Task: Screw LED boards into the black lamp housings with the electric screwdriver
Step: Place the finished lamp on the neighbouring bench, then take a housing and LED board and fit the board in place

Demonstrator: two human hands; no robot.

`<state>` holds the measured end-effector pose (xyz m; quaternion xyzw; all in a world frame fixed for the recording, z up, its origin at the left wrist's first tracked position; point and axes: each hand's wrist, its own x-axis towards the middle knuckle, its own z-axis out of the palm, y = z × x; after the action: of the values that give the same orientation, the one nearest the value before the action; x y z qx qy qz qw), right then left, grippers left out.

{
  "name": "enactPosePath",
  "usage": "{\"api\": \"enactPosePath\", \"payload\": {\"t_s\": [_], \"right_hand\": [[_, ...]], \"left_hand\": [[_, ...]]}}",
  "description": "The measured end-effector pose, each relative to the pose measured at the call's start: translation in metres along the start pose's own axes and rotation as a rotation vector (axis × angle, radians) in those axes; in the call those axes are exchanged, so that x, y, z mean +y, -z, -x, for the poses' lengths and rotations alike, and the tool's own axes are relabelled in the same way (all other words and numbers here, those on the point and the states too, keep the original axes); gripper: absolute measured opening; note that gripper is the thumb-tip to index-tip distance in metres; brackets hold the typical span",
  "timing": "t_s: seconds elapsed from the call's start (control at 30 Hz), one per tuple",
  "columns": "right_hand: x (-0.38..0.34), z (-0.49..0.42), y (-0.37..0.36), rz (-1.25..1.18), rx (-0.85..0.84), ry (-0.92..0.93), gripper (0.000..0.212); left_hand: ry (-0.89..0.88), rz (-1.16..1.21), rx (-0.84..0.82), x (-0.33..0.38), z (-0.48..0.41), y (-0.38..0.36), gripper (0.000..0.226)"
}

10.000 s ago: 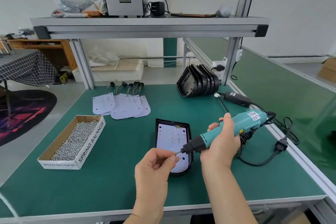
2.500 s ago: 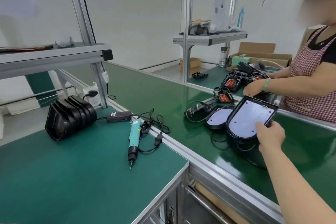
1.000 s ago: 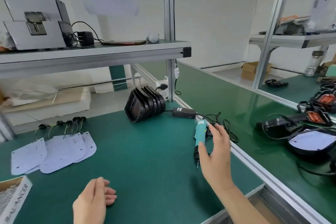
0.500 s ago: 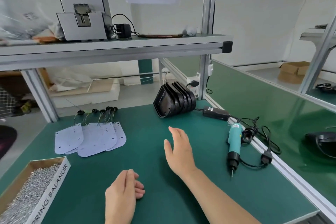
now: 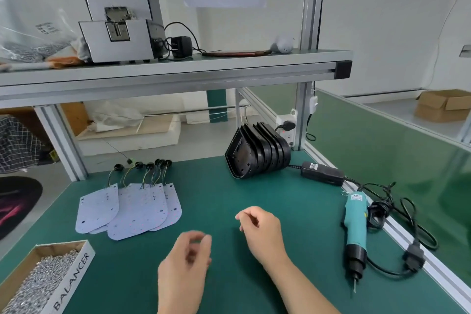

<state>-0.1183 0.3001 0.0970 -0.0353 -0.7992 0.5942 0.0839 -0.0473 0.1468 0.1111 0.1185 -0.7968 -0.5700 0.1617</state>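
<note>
Both grips were released and empty: the right hand [image 5: 260,232], stretched flat a moment before, had curled loosely beside the blurred left hand [image 5: 186,262] near the surface's [image 5: 216,199] front edge. The electric screwdriver [image 5: 355,224] stayed by the right edge.

The lamp housings [image 5: 257,153] are glossy black and stand on a dark green bench mat [image 5: 224,196]. Left of the housings, the LED boards [image 5: 132,209] are pale lilac-white, dotted with small dark holes. Right of the housings, the power adapter [image 5: 322,173] is black and the electric screwdriver [image 5: 355,222] is teal with a black nose. Far left of the housings, the screw box [image 5: 74,275] has a white side with black lettering and holds silver screws [image 5: 38,285].
</note>
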Motion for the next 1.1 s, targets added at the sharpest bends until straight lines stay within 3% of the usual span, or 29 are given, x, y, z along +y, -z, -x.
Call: {"api": "enactPosePath", "payload": {"t_s": [0.07, 0.2, 0.5, 0.73, 1.1], "right_hand": [[0.0, -0.001, 0.0, -0.015, 0.018, 0.003, 0.02], [0.001, -0.001, 0.0, -0.068, 0.014, -0.02, 0.019], [0.002, -0.002, 0.0, -0.043, 0.005, -0.022, 0.022], [0.004, -0.003, -0.002, -0.025, 0.017, -0.007, 0.022], [0.007, -0.007, 0.002, -0.043, 0.058, -0.013, 0.023]], "left_hand": [[-0.09, -0.145, -0.029, 0.015, -0.033, -0.019, 0.003], [-0.266, -0.373, -0.103, 0.04, -0.105, -0.065, 0.025], [-0.313, -0.672, -0.224, 0.045, -0.174, -0.143, 0.046], [-0.374, -0.829, -0.21, 0.042, -0.181, -0.16, 0.018], [-0.694, -0.898, -0.092, 0.035, -0.13, -0.089, 0.01]]}}
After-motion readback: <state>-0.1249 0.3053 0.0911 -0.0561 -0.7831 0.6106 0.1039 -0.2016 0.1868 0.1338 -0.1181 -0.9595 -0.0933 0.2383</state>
